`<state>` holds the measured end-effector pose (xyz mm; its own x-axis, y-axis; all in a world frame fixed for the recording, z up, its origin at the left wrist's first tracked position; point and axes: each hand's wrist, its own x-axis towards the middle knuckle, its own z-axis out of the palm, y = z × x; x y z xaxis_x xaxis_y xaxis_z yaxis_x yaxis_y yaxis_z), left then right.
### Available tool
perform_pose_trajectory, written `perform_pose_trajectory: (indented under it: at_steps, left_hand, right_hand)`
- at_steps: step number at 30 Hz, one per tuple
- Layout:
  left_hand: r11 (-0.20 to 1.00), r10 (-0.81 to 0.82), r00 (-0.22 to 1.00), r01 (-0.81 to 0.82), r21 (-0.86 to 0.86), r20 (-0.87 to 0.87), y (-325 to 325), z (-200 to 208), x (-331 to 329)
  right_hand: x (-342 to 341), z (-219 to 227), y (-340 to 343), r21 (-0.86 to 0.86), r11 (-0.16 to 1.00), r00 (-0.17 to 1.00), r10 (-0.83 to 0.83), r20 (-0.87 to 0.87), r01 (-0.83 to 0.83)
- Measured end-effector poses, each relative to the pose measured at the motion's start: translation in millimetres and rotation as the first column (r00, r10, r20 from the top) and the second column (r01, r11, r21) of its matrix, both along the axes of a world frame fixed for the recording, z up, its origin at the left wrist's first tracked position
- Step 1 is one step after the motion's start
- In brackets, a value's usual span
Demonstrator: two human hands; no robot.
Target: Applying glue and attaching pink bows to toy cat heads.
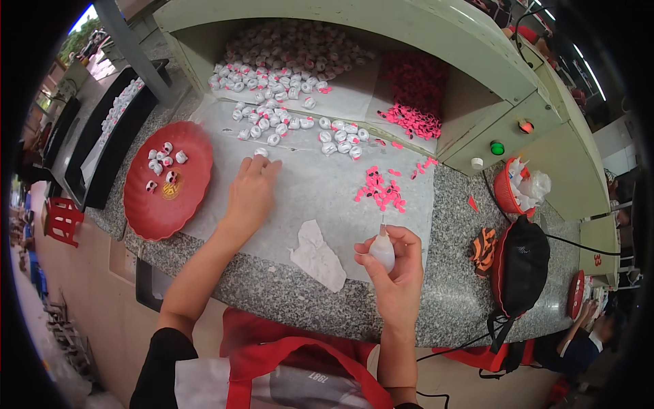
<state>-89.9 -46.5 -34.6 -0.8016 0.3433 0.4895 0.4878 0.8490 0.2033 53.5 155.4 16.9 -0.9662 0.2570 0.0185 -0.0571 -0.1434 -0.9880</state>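
Observation:
My left hand (251,194) reaches over the paper-covered worktop, its fingertips curled at a small white ball-shaped piece (261,151) and touching it. In my right hand (400,273) is a small translucent squeeze bottle (383,253) with a thin needle tip, held upright between thumb and fingers. Just beyond that tip lies a loose pile of flat pink and black pieces (380,191). More white ball-shaped pieces (278,121) with pink spots are spread farther back, in front of the cabinet opening. A crumpled white cloth (317,258) rests between my hands.
A red scalloped plate (139,211) with several white pieces stands at left. The pale green cabinet (415,34) rises behind. At right are a red basket (501,194), a black bag (528,262) and an orange-black cloth (484,251). Another person (579,344) sits far right.

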Motion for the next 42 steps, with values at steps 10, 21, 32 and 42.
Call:
perform_pose_trajectory:
  at_steps: [10, 21, 32, 42]
  left_hand:
    - [0.993, -0.118, 0.968, 0.114, 0.030, 0.223, -32.7, 10.8, 7.8]
    - [-0.064, -0.954, 0.255, -0.684, 0.727, 0.156, 52.8, 35.8, 82.5]
    - [0.143, -0.733, 0.635, -0.206, 0.968, 0.244, 55.9, 44.5, 96.2]
    - [0.139, -0.709, 0.663, -0.206, 0.969, 0.242, 49.6, 45.9, 96.6]
  right_hand:
    - [-4.9, 11.3, -17.0, -0.120, 0.993, 0.999, -0.002, 0.050, 0.008]
    - [23.4, 20.1, -3.7, 0.100, 0.878, 0.876, -0.445, -0.185, 0.467]
    - [31.9, 26.2, -12.2, 0.500, 0.830, 0.946, -0.098, -0.308, 0.249]
    - [28.8, 26.6, -20.4, 0.524, 0.811, 0.951, -0.122, -0.285, 0.261]
